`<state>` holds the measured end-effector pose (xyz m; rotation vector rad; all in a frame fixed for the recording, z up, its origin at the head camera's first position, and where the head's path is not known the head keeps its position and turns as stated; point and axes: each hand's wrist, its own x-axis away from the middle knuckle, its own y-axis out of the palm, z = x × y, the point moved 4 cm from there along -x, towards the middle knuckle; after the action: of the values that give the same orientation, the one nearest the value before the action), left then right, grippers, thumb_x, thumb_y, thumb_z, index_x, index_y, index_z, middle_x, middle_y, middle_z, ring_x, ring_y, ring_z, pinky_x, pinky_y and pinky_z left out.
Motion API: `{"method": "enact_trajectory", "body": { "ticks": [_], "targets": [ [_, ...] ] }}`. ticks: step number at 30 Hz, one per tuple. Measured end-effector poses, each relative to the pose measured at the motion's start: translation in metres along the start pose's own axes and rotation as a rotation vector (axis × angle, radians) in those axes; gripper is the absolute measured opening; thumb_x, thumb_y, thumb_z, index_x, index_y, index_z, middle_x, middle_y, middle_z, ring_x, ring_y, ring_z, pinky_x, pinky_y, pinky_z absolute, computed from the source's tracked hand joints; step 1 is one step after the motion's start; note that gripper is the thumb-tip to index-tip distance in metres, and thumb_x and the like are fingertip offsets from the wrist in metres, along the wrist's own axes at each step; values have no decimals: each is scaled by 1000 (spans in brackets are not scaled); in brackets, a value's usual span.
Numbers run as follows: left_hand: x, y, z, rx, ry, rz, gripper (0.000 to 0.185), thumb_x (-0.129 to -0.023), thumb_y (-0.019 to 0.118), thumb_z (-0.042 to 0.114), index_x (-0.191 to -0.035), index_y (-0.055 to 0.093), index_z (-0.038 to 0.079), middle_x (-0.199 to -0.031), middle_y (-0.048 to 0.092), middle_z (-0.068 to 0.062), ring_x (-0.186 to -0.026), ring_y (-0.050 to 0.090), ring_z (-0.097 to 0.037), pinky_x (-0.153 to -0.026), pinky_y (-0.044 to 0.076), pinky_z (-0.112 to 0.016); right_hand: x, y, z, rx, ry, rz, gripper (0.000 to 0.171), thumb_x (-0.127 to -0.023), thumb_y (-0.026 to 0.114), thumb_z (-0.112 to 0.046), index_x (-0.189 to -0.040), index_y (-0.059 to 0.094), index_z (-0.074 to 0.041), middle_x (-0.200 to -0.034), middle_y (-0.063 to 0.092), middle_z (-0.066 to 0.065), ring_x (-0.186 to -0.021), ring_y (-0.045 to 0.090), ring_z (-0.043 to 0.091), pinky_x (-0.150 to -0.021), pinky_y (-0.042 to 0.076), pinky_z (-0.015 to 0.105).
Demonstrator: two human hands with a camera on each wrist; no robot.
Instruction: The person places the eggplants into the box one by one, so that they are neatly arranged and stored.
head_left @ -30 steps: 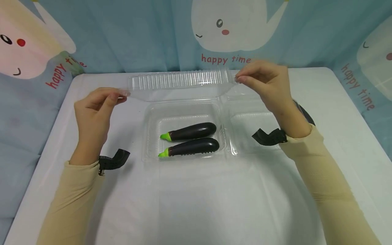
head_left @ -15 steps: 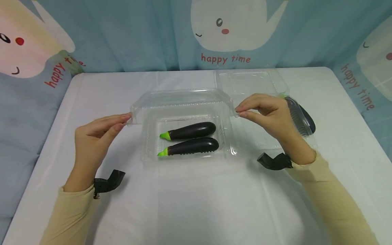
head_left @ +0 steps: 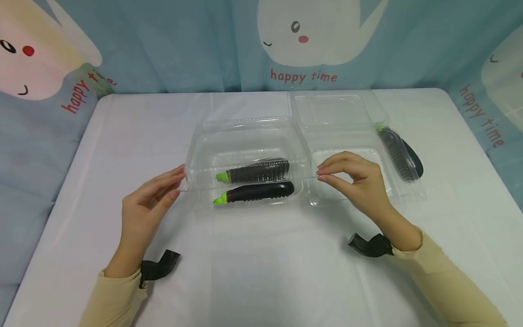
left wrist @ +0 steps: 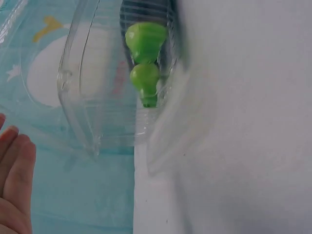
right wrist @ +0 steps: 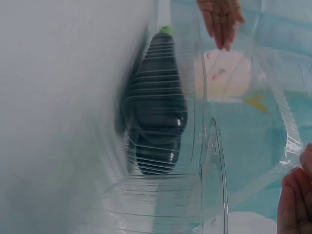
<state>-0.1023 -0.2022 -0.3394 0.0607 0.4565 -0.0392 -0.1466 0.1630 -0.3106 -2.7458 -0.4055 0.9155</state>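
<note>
In the head view, a clear plastic clamshell container holds two toy eggplants, a rear eggplant and a front eggplant, lying side by side with green stems to the left. Its hinged lid is tilted partway down, overlapping the rear eggplant. My left hand pinches the lid's near left corner. At the near right corner, my right hand pinches the lid's edge between thumb and fingers. Through the ribbed plastic, the right wrist view shows a dark eggplant body; green stems show in the left wrist view.
A second clear container stands open on the right, partly behind my right hand. Further right, dark eggplants lie, one seen through clear ribbed plastic. A white cloth covers the table, and a blue printed curtain hangs behind.
Both hands have come down and toward me, swinging the lid from raised at the back to forward over the rear eggplant. The left hand has also shifted right. The eggplants stay put.
</note>
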Motion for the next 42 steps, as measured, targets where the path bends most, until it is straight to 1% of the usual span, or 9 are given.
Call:
{"method": "enact_trajectory", "body": {
  "ticks": [6, 9, 14, 19, 27, 32, 35, 37, 42],
  "targets": [
    [11, -1, -2, 8, -19, 20, 29, -81, 56, -23, -110, 56, -24, -123, 60, -19, -117, 55, -23, -94, 45, -27, 5, 6, 2, -30, 42, -10, 25, -68, 68, 26, -82, 71, 5, -89, 68, 6, -89, 62, 15, -82, 51, 23],
    [16, -1, -3, -6, -44, 36, 29, -80, 56, -24, -109, 56, -24, -122, 61, -18, -116, 56, -23, -94, 46, -27, 8, 8, 4, 1, 55, -19, 28, -66, 68, 26, -82, 71, 3, -89, 68, 5, -89, 62, 13, -81, 50, 21],
    [26, -4, -5, -120, -116, 98, 28, -78, 60, -24, -106, 61, -20, -118, 64, -14, -110, 61, -19, -88, 49, -23, 11, 12, 6, 106, 24, -75, 31, -64, 72, 23, -85, 73, 1, -89, 68, 6, -90, 62, 10, -78, 49, 19],
    [33, -3, -6, -204, -158, 143, 28, -76, 61, -25, -103, 64, -18, -115, 66, -10, -106, 62, -16, -84, 50, -22, 13, 15, 9, 141, -13, -117, 31, -63, 74, 21, -87, 73, 1, -89, 69, 8, -90, 62, 10, -79, 48, 17],
    [31, 4, -11, -357, -150, 116, 23, -77, 65, -19, -98, 69, -12, -106, 67, -7, -98, 63, -12, -81, 50, -17, 19, 13, 11, 164, -10, -136, 32, -60, 76, 21, -86, 72, 2, -87, 69, 7, -89, 63, 9, -79, 48, 16],
    [28, 7, -12, -368, -174, 151, 19, -77, 67, -18, -95, 69, -11, -96, 67, -13, -91, 63, -12, -77, 52, -17, 21, 13, 13, 182, 0, -142, 32, -61, 76, 20, -87, 73, 1, -88, 69, 7, -90, 62, 8, -80, 47, 15],
    [28, 7, -14, -391, -248, 171, 15, -80, 67, -13, -95, 67, -10, -93, 67, -13, -85, 64, -9, -73, 52, -17, 21, 14, 14, 192, 7, -144, 32, -61, 76, 19, -87, 73, 0, -88, 69, 6, -90, 62, 8, -80, 47, 15],
    [28, 6, -15, -431, -335, 169, 12, -84, 66, -6, -95, 65, -8, -92, 66, -12, -82, 64, -8, -70, 52, -16, 21, 15, 15, 201, 6, -141, 32, -61, 76, 19, -86, 73, 0, -87, 69, 6, -90, 62, 7, -80, 47, 14],
    [29, 6, -24, -451, -563, 73, 15, -93, 57, 6, -96, 61, -8, -87, 65, -13, -75, 63, -10, -69, 52, -18, 20, 17, 16, 220, -5, -134, 30, -61, 77, 20, -84, 72, 1, -86, 69, 7, -89, 62, 6, -80, 47, 14]
  ]
}}
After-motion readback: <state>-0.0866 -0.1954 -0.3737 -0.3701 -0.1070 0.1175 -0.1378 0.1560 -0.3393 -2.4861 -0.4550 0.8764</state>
